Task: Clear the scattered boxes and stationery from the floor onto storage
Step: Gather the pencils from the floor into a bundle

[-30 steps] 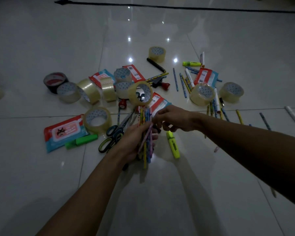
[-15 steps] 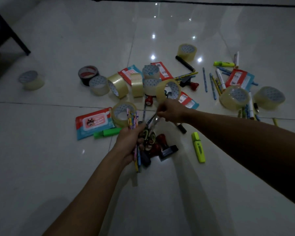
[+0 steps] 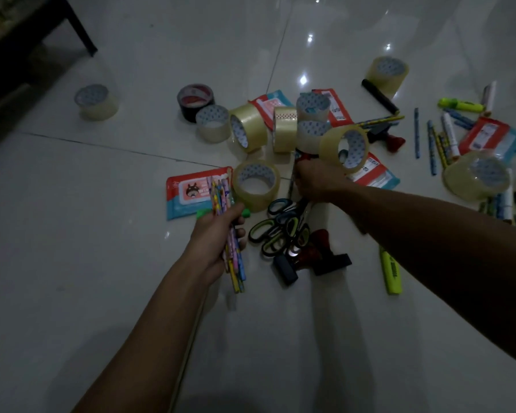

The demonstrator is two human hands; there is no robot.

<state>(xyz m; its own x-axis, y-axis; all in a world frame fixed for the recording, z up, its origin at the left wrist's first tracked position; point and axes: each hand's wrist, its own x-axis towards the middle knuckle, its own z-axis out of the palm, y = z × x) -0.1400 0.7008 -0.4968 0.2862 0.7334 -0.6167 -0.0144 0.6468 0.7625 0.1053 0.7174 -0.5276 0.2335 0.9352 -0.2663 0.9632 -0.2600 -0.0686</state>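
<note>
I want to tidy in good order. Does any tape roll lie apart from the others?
Yes. One clear tape roll sits alone on the floor at the far left, near the dark furniture leg, well away from the main pile of tape rolls. Nothing looks damaged.

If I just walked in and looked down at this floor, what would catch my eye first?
Probably the left hand at the centre, gripping a bright bundle of pencils. Just beyond it, rolls of clear tape cluster on the pale floor tiles, with red and blue packets among them. The right hand reaches into that pile just beyond a heap of scissors; what it grasps is unclear.
</note>
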